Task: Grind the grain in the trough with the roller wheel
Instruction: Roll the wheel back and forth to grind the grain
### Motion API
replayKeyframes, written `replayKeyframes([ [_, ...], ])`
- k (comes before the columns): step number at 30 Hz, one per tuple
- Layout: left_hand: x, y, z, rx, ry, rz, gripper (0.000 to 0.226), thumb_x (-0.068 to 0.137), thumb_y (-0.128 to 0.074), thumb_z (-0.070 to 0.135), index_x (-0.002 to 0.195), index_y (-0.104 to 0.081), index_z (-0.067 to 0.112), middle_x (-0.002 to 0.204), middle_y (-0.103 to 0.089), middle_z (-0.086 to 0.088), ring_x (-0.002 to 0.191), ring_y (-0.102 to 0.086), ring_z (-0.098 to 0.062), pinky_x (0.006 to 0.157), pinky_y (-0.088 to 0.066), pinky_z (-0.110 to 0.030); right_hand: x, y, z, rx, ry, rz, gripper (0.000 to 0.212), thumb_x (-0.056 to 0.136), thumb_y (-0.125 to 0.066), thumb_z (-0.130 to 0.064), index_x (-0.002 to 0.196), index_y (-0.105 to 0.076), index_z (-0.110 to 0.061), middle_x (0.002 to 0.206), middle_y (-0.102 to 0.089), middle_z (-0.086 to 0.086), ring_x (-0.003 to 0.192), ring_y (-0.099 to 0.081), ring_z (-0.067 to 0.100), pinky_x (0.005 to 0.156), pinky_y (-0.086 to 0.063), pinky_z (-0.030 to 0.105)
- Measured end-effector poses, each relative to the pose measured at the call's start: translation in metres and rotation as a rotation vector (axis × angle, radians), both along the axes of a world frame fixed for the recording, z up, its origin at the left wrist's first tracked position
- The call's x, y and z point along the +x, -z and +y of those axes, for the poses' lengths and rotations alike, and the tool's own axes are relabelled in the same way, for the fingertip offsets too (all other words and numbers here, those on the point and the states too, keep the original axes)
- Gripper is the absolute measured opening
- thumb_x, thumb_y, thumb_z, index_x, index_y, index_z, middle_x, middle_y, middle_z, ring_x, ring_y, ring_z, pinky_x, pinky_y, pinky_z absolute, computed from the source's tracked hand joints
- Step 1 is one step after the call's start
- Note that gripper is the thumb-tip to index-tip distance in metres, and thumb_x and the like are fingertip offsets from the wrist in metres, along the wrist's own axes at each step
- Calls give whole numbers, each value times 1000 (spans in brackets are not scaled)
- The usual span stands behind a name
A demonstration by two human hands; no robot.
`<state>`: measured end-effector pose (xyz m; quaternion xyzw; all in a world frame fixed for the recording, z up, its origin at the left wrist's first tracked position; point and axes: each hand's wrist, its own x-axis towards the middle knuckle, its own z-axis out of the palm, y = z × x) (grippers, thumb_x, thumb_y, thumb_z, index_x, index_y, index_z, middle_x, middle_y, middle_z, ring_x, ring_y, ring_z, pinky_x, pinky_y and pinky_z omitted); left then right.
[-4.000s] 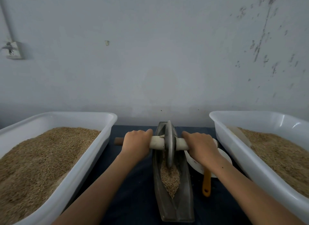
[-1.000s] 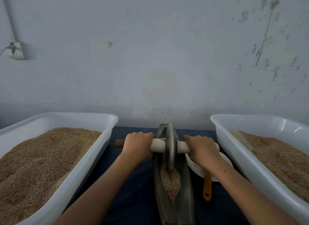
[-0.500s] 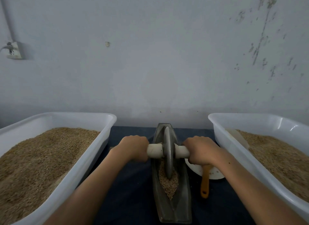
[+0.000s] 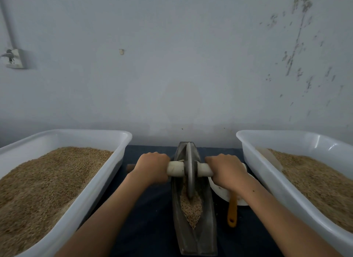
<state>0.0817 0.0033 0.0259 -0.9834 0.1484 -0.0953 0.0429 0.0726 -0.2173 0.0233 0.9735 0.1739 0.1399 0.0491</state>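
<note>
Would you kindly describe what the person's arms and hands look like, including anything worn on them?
Both forearms are bare as far as the frame shows: no sleeves in view. The left hand and right hand wear no gloves, and no rings, watch or bracelet show. A small dark dot marks the right forearm.

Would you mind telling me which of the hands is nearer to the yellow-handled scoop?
Right. The right hand grips the roller's handle just above the scoop; the left hand grips across the trough.
</note>
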Motion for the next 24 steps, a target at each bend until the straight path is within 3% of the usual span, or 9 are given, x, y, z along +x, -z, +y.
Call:
replayKeyframes([
  [5,-3,-7,3,-19,-23,281,39,76,-68,31,112,-57,17,100,-63,-2,84,-56,-17,71,-42,-29,-4,-12,0,-62,-29,229,25,82,-61,-21,106,-60,-23,78,-55,-6,69,-52,13,52,-30,23],
  [8,-5,-7,0,11,-28,201,35,78,-66,31,109,-58,17,93,-61,0,78,-53,-15,68,-40,-29,-1,-10,-2,-38,-20,252,29,81,-61,-21,110,-60,-25,87,-61,-5,76,-57,14,56,-34,23],
  [11,-4,-4,-3,42,-22,-2,30,80,-62,33,107,-57,21,97,-63,0,84,-58,-18,68,-38,-30,3,-2,-3,9,-6,153,27,81,-59,-19,107,-57,-29,95,-65,-3,82,-60,16,64,-38,27],
  [16,-2,8,-5,-40,-13,-272,22,84,-58,32,101,-49,23,94,-63,2,84,-59,-18,65,-34,-28,7,13,-2,60,11,-143,22,86,-54,-18,89,-36,-29,84,-61,-4,65,-44,17,61,-31,30],
  [20,-1,9,-3,-34,4,-239,24,84,-59,34,104,-51,23,94,-62,3,83,-58,-16,66,-35,-27,6,12,-2,47,-2,-130,20,85,-54,-17,90,-38,-28,81,-58,-4,70,-52,18,62,-32,30],
  [24,0,0,-1,26,-6,-22,32,81,-62,34,109,-56,20,99,-63,0,87,-59,-17,70,-39,-28,3,-3,-1,-8,12,68,21,81,-56,-16,99,-55,-25,92,-63,-2,77,-56,18,63,-36,28],
])
